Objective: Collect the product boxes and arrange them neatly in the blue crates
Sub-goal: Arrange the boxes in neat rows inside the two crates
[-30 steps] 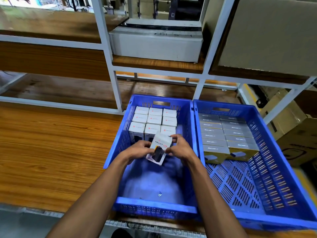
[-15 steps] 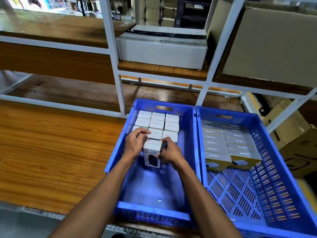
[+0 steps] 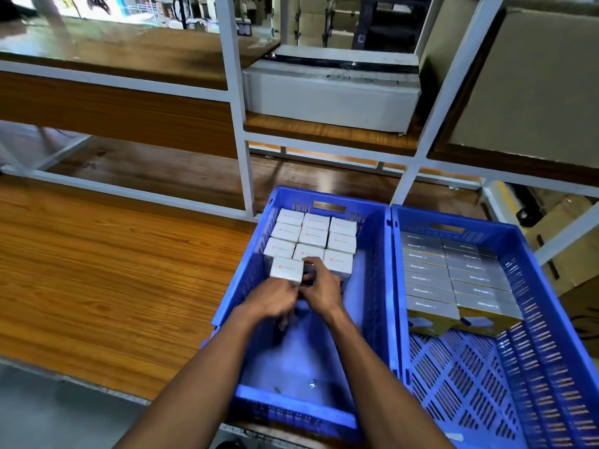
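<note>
The left blue crate (image 3: pixel 372 286) holds several white product boxes (image 3: pixel 316 236) standing upright in rows of three at its far end. One more white product box (image 3: pixel 287 269) stands at the front left of that block. My left hand (image 3: pixel 275 301), blurred, presses against its front face. My right hand (image 3: pixel 322 286) grips its right side, with fingertips at its top corner. The right blue crate (image 3: pixel 534 319) holds two columns of flat grey boxes (image 3: pixel 453 277) with yellow sides, filling its far half.
Both crates sit side by side on a wooden table (image 3: pixel 97 270), close to its front edge. Behind them is a white metal shelf frame (image 3: pixel 241 124) with a white carton (image 3: pixel 330 89) and a large cardboard box (image 3: pixel 534 82). Brown cartons (image 3: pixel 570 254) stand at the right.
The box was held tilted above the crate floor between both hands. It has been turned upright and moved left and forward against the front left of the white block.
</note>
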{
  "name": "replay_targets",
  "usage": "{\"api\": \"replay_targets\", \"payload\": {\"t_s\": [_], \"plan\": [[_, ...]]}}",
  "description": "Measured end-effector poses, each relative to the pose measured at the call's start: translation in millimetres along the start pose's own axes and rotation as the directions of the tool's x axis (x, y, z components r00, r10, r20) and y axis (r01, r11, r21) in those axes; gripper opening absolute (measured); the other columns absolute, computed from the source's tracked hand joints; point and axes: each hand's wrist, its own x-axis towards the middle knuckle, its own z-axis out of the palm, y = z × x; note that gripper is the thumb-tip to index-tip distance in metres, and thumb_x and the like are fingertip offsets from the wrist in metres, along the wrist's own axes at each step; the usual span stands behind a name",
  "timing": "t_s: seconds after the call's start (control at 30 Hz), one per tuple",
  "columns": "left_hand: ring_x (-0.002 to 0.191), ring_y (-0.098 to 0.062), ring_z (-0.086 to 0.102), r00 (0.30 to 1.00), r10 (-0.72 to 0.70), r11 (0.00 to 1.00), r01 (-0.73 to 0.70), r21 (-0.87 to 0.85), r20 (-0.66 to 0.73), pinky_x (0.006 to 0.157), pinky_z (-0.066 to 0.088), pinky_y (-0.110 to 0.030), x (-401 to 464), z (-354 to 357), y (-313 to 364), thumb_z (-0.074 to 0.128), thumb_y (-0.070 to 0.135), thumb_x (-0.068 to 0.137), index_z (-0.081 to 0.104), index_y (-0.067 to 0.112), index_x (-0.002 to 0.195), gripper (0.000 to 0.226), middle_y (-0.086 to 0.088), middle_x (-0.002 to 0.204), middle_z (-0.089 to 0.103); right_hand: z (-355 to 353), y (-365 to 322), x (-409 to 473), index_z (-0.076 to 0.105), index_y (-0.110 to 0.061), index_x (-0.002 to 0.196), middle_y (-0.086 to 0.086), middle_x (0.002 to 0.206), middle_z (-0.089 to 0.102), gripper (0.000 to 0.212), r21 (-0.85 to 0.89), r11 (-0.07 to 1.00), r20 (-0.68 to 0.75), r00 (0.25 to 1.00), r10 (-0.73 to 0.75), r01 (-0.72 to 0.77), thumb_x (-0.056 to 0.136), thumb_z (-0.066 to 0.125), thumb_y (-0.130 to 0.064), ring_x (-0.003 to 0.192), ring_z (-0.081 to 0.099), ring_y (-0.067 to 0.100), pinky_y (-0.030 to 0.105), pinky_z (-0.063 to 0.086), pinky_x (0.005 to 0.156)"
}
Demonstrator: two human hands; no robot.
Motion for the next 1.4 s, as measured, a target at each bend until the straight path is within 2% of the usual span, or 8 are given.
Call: {"api": "replay_targets", "payload": {"t_s": [0.3,0.43,0.6,0.73,0.8,0.87,0.93,1.4], "plan": [[0.114,-0.040,0.067,0.993,-0.115,0.965,0.107,0.241,0.021,0.093,0.057,-0.046,-2,4,-12,0.047,0.037,0.085,0.068,0.013,0.115,0.044,-0.020,0.127,0.069,8,5,2,0.073,-0.014,0.107,0.003,0.089,0.075,0.016,0.016,0.982,0.134,0.974,0.184,-0.187,0.091,0.074,-0.015,0.076,0.065,0.010,0.005,0.047,0.064],[0.117,-0.042,0.066,0.989,-0.150,0.961,0.149,0.232,-0.014,0.096,0.057,-0.046,4,9,-18,0.051,0.039,0.088,0.068,0.009,0.120,0.047,-0.023,0.129,0.068,29,25,11,0.075,-0.019,0.095,0.001,0.089,0.077,0.032,0.110,0.956,0.289,0.929,0.232,-0.272,0.087,0.065,-0.048,0.082,0.066,0.013,0.041,0.057,0.088],[0.123,-0.042,0.064,0.986,-0.153,0.960,0.163,0.227,-0.059,0.101,0.055,-0.045,6,13,-14,0.055,0.038,0.094,0.066,0.010,0.129,0.047,-0.024,0.134,0.066,27,10,3,0.065,-0.009,0.115,0.000,0.097,0.071,0.017,0.216,0.931,0.391,0.900,0.195,-0.295,0.108,0.052,-0.017,0.093,0.064,0.014,0.036,0.053,0.094],[0.120,-0.041,0.065,0.985,-0.156,0.968,0.168,0.188,-0.076,0.099,0.055,-0.044,7,13,-17,0.053,0.040,0.097,0.069,0.010,0.121,0.041,-0.023,0.129,0.068,22,21,7,0.059,-0.018,0.073,0.004,0.064,0.055,0.020,0.140,0.887,0.381,0.851,0.363,-0.441,0.091,0.057,-0.010,0.059,0.049,0.019,0.045,0.039,0.064],[0.120,-0.041,0.065,0.983,-0.168,0.968,0.178,0.178,-0.069,0.099,0.055,-0.044,7,11,-18,0.052,0.043,0.099,0.069,0.011,0.119,0.041,-0.022,0.130,0.067,12,35,14,0.061,-0.009,0.091,0.009,0.067,0.058,0.017,0.179,0.782,0.267,0.794,0.546,-0.597,0.078,0.064,-0.020,0.052,0.052,0.019,0.037,0.041,0.058],[0.120,-0.040,0.063,0.982,-0.179,0.969,0.185,0.163,-0.056,0.099,0.054,-0.044,8,11,-19,0.052,0.045,0.100,0.066,0.012,0.118,0.040,-0.019,0.133,0.065,-2,39,15,0.035,0.002,0.145,0.021,0.108,0.067,0.082,0.241,0.688,0.094,0.722,0.685,-0.685,0.078,0.073,-0.026,0.085,0.070,0.030,0.039,0.052,0.067],[0.120,-0.039,0.063,0.983,-0.180,0.970,0.184,0.161,-0.037,0.099,0.054,-0.045,10,12,-19,0.052,0.045,0.101,0.064,0.013,0.117,0.038,-0.018,0.134,0.063,-14,42,15,0.001,-0.006,0.158,0.023,0.140,0.053,0.106,0.315,0.693,-0.075,0.711,0.699,-0.649,0.085,0.076,-0.021,0.120,0.061,0.037,0.038,0.051,0.086],[0.117,-0.037,0.063,0.982,-0.187,0.968,0.188,0.165,-0.020,0.091,0.049,-0.038,17,17,-17,0.053,0.044,0.102,0.061,0.012,0.114,0.035,-0.017,0.130,0.064,-25,39,25,0.025,-0.041,0.157,-0.007,0.147,0.057,0.091,0.282,0.938,-0.216,0.939,0.269,-0.204,0.089,0.079,-0.013,0.132,0.055,0.022,0.041,0.047,0.111]]}}
